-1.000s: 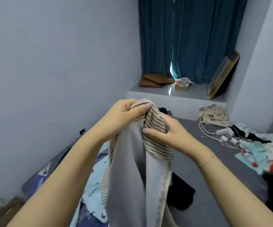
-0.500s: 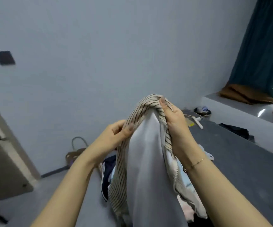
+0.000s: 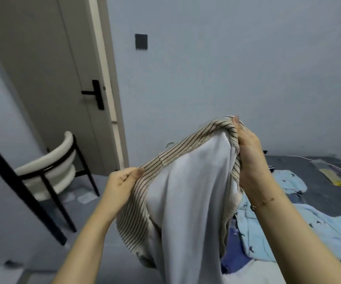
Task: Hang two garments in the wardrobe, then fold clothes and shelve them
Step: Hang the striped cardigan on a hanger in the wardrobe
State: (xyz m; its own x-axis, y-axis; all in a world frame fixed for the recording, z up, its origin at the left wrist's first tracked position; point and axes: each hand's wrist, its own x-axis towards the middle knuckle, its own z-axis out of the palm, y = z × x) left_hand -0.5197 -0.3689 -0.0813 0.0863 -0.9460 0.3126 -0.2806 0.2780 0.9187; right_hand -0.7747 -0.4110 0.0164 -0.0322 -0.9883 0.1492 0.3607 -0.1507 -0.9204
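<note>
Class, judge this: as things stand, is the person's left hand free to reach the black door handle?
Probably not yet. The left hand pinches the striped garment, which the right hand also holds. The door handle lies up and away beyond the chair.

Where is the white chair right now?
The white chair stands on the left of the head view, just in front of the closed door, left of the left hand gripping the striped garment.

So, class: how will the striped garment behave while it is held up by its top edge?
The striped garment is probably floppy: it sags between the left hand and right hand. It likely feels light, since pinches hold it.
</note>
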